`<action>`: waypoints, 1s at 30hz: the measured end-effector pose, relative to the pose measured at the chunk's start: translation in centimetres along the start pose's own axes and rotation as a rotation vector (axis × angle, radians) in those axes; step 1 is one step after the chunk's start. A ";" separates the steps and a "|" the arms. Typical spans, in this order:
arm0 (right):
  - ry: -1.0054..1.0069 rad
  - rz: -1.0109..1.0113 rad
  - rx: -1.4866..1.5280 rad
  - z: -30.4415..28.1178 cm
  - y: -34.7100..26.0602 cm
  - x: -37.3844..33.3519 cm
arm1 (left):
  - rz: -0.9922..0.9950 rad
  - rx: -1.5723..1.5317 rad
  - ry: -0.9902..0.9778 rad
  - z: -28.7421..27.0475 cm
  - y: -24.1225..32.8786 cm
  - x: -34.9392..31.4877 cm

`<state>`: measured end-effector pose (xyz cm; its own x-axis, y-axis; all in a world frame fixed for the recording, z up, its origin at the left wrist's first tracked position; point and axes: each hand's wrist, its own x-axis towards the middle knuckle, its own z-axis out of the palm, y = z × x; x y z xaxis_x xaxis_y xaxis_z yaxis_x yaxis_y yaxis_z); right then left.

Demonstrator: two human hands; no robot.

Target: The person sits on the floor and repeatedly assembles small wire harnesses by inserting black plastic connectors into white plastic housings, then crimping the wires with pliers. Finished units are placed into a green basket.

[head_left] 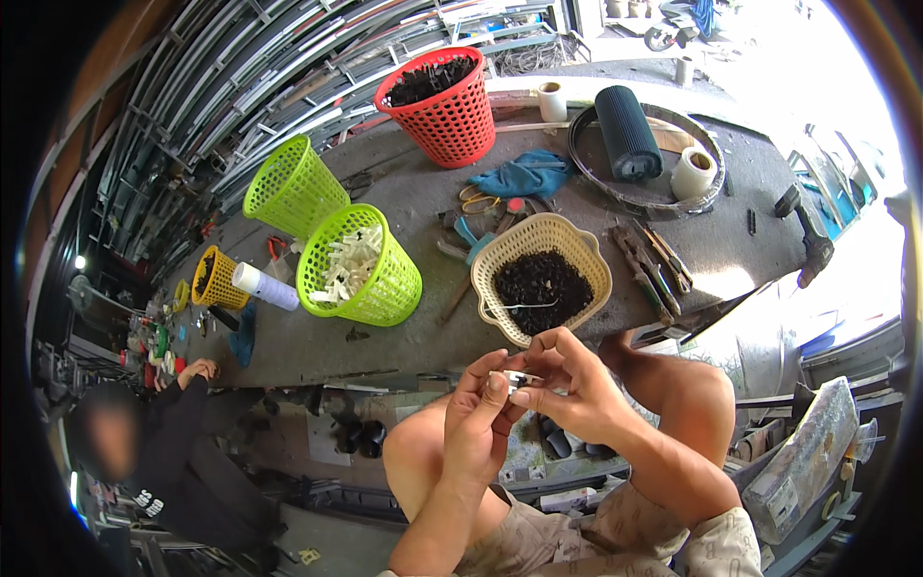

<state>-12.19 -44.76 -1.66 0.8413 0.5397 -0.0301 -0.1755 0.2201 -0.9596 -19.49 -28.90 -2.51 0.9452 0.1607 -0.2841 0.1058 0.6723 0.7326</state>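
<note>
My left hand (481,418) and my right hand (567,385) meet in front of me, above my knees, pinching one small white plastic piece (514,377) between their fingertips. Just beyond the hands, at the workbench's near edge, sits a cream basket (586,252) filled with small black parts. Left of it a tilted green basket (399,284) holds several white plastic pieces like the one in my fingers. What sits inside the pinched piece is hidden by my fingers.
On the grey workbench (423,337) stand an empty green basket (288,188), a red basket (447,111) of black parts, a small yellow basket (216,277), a blue cloth (524,175), scissors, hand tools and a ring holding rolls (639,144). Another person (183,452) sits at lower left.
</note>
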 end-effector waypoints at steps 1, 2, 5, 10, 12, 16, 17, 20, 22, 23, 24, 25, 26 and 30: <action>-0.009 0.037 0.111 0.1 0.0 -0.1 | 0.024 0.006 0.004 0.1 -0.1 0.1; -0.022 0.090 0.221 0.2 0.0 0.0 | 0.026 -0.009 0.000 0.2 -0.2 0.1; -0.023 0.116 0.134 0.1 0.0 0.0 | 0.033 -0.036 0.001 0.5 -0.5 -0.3; -0.058 0.178 0.231 0.0 0.4 0.3 | 0.057 -0.029 -0.014 0.4 -0.7 -0.2; -0.066 0.189 0.262 0.0 0.5 0.4 | 0.046 -0.031 -0.023 0.3 -0.6 -0.2; -0.067 0.223 0.292 0.2 0.4 0.6 | 0.040 -0.020 -0.024 0.0 0.1 -0.3; -0.094 0.158 0.286 0.2 0.3 0.6 | 0.038 -0.006 -0.016 -0.1 0.3 -0.2; -0.109 0.078 0.300 0.4 -0.2 0.5 | 0.025 -0.075 -0.074 -0.4 0.9 -0.1; -0.092 0.069 0.191 0.4 -0.7 0.3 | 0.010 -0.118 -0.090 -0.4 0.9 0.0; -0.091 0.063 0.142 0.4 -0.9 0.2 | 0.012 -0.121 -0.091 -0.4 0.9 0.0; -0.085 0.057 0.091 0.4 -1.2 0.1 | 0.012 -0.135 -0.102 -0.4 0.9 0.0; -0.081 0.050 0.041 0.3 -1.4 0.1 | 0.013 -0.148 -0.112 -0.4 0.8 0.1; -0.063 0.058 -0.021 0.3 -1.5 0.0 | 0.015 -0.148 -0.101 -0.4 0.7 0.0; -0.056 0.013 -0.083 0.6 -1.9 -0.1 | 0.036 -0.128 -0.082 -0.3 0.6 -0.2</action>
<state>-12.22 -44.75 0.36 0.8087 0.5875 -0.0295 -0.1414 0.1454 -0.9792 -19.67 -28.34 -2.20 0.9703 0.1306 -0.2037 0.0359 0.7548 0.6550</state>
